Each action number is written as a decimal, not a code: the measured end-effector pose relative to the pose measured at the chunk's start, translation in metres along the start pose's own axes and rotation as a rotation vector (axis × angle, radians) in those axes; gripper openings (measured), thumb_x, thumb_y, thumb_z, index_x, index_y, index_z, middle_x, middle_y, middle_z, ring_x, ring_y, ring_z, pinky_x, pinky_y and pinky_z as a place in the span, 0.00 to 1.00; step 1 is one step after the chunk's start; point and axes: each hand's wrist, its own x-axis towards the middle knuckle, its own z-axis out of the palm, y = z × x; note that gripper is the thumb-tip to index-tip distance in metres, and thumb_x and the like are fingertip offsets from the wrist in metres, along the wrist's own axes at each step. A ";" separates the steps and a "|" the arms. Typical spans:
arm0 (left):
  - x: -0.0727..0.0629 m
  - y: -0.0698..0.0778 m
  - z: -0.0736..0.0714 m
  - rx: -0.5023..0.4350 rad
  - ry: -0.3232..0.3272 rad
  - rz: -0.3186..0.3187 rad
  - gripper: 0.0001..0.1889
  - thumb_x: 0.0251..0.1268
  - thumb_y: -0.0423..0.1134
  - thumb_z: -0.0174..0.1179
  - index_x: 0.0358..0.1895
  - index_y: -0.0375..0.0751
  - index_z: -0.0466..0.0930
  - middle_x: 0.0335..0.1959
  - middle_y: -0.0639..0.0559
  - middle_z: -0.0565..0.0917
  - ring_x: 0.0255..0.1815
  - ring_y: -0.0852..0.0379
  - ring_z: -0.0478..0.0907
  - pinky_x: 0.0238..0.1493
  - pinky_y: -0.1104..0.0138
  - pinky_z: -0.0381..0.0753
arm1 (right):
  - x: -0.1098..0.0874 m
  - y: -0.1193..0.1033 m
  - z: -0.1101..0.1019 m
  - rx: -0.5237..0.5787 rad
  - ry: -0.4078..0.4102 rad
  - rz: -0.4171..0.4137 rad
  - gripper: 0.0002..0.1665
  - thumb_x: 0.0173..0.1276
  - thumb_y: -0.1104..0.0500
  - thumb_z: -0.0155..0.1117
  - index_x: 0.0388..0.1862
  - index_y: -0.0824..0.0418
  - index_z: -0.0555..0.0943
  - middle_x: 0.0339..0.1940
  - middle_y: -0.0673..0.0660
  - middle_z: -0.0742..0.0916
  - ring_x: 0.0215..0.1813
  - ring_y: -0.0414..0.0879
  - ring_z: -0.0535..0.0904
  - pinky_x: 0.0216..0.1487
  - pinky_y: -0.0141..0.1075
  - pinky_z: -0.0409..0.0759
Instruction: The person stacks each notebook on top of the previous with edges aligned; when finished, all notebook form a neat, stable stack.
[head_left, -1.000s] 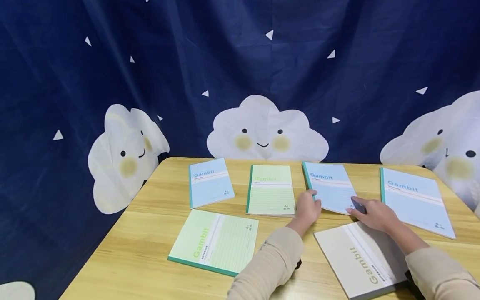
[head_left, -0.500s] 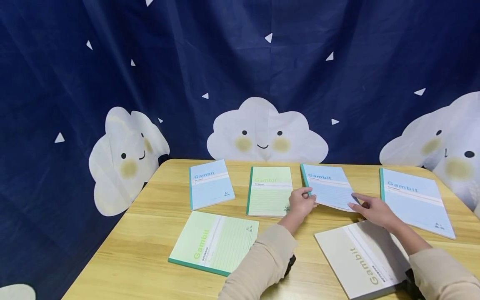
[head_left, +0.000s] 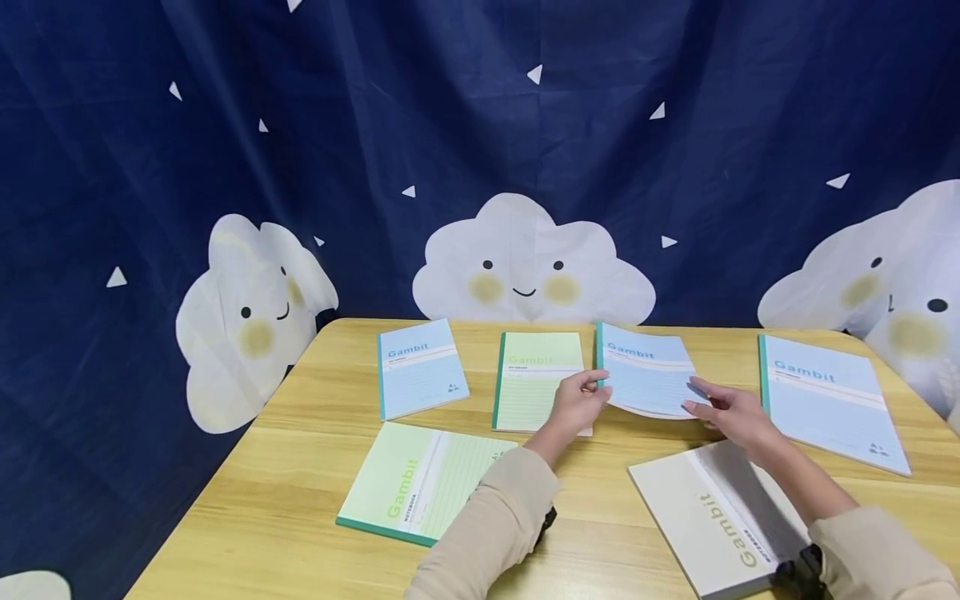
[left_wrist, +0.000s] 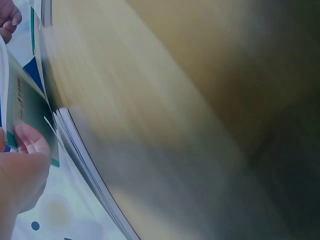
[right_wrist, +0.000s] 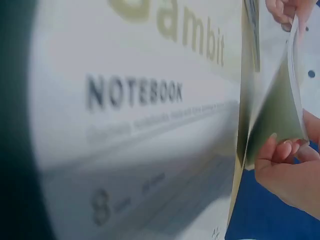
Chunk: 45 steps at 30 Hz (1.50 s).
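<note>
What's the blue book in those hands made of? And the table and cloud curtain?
Blue book: looks like smooth paper, as its near edge bends.
Table: wood or wood-look board, lightly shiny; grain streaks and soft reflections show.
Curtain: probably cloth, mostly dull, since it hangs in folds.

"Gambit" stands on the left blue notebook [head_left: 423,371], the middle blue notebook [head_left: 648,375], the right blue notebook [head_left: 832,407], the far green notebook [head_left: 536,383] (in pale letters), the near green notebook [head_left: 423,479] and the beige notebook [head_left: 716,517]. "NOTEBOOK" is legible on the last two, an "8" on the beige one.
</note>
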 end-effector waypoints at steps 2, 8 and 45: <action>-0.001 0.000 -0.005 0.014 -0.027 0.008 0.15 0.63 0.32 0.57 0.53 0.38 0.78 0.29 0.59 0.68 0.23 0.66 0.65 0.30 0.77 0.71 | -0.002 -0.002 0.003 0.006 0.008 0.001 0.40 0.69 0.49 0.55 0.71 0.67 0.55 0.28 0.58 0.77 0.27 0.32 0.65 0.26 0.28 0.69; -0.007 0.004 -0.021 0.048 -0.091 0.063 0.17 0.64 0.33 0.56 0.57 0.37 0.76 0.27 0.59 0.67 0.23 0.65 0.62 0.27 0.77 0.65 | -0.010 -0.010 0.010 -0.025 0.028 -0.020 0.41 0.69 0.44 0.53 0.71 0.65 0.56 0.67 0.75 0.64 0.66 0.64 0.63 0.35 0.17 0.67; -0.035 -0.011 -0.124 0.294 -0.081 0.114 0.22 0.65 0.33 0.55 0.62 0.37 0.71 0.28 0.54 0.69 0.27 0.61 0.63 0.26 0.76 0.63 | 0.008 -0.057 0.095 0.043 0.092 -0.210 0.30 0.64 0.60 0.61 0.63 0.70 0.69 0.14 0.47 0.61 0.19 0.36 0.56 0.19 0.27 0.58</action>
